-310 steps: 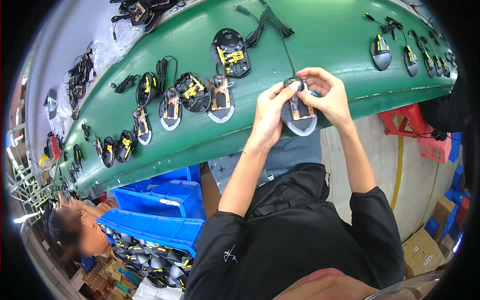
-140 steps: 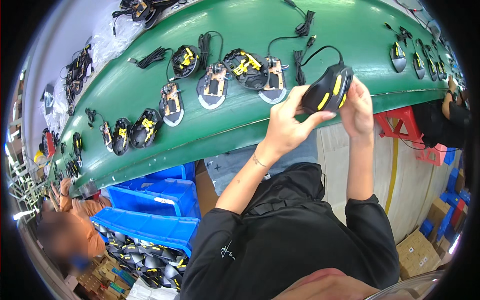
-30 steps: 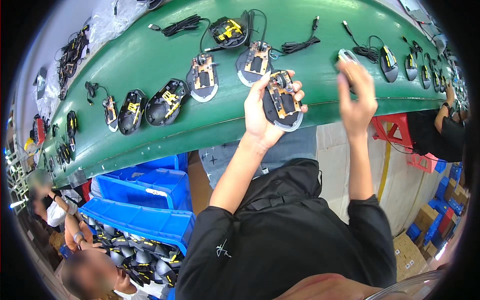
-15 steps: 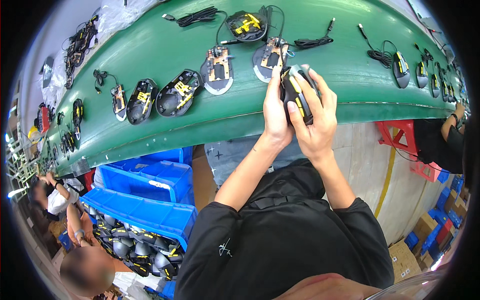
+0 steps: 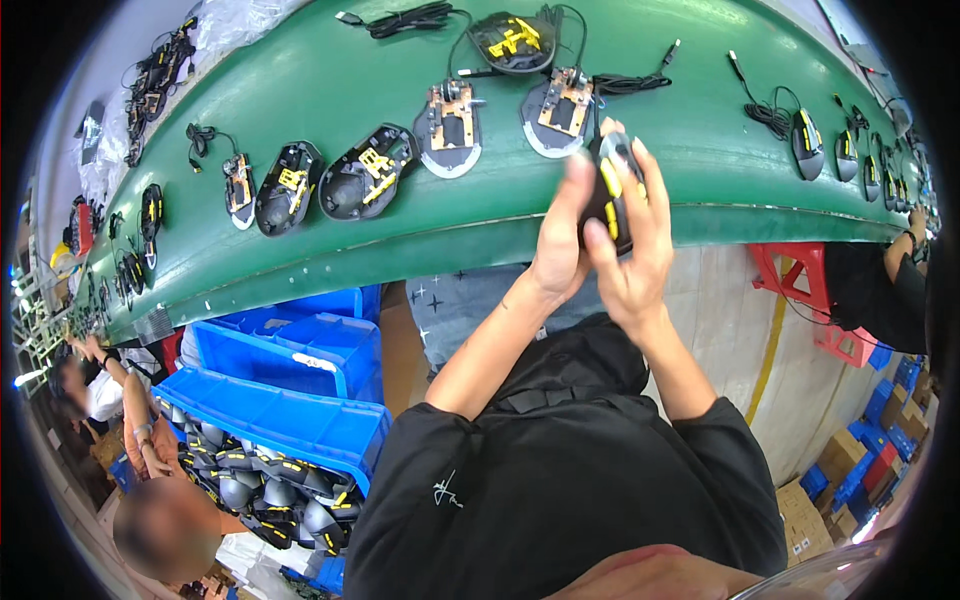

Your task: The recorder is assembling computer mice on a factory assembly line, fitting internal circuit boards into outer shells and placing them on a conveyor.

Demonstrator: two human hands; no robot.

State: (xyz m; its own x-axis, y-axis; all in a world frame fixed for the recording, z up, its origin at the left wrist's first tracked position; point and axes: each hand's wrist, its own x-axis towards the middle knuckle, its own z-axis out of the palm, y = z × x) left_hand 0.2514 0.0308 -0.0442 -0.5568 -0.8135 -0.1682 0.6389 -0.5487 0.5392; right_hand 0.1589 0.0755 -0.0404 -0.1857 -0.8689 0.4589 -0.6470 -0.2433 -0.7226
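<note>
Although its circuit board lay bare one second ago, the mouse [image 5: 611, 200] is now covered, black with yellow strips; my left hand [image 5: 557, 246] and right hand [image 5: 640, 250] grasp it by the green work surface [image 5: 710, 150].

A green conveyor belt [image 5: 700, 150] carries two open mouse bases [image 5: 449, 132] with brown circuit boards exposed, side by side, and an upturned mouse shell [image 5: 516, 40] with yellow parts beyond them. Farther left lie two more upturned shells [image 5: 367, 175] and another open base [image 5: 239, 190] with its cable. To the right sits a row of closed black mice [image 5: 807, 145] with yellow accents, the nearest beside its coiled cable [image 5: 768, 118].
</note>
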